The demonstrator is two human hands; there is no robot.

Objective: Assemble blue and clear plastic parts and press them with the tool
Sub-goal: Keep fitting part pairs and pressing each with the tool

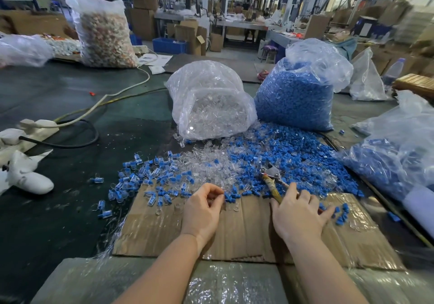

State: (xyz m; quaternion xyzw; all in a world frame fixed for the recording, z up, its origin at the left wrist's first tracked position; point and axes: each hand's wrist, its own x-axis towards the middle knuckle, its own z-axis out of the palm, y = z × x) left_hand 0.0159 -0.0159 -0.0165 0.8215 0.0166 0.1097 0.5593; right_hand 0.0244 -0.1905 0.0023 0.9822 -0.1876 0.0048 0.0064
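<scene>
Here the left hand point(202, 206) pinches something small at its curled fingertips, probably a clear part (too small to confirm). The right hand point(299, 212) lies with fingers spread over the tool point(272, 179), whose handle runs under the palm; a grip cannot be confirmed. Both work on a cardboard sheet point(246, 238), likely as a pressing pad. Loose clear parts point(211, 163) and blue parts point(293, 153) are heaped just beyond, within reach; assembled pieces point(145, 174) collect leftward on the table point(70, 209).
</scene>
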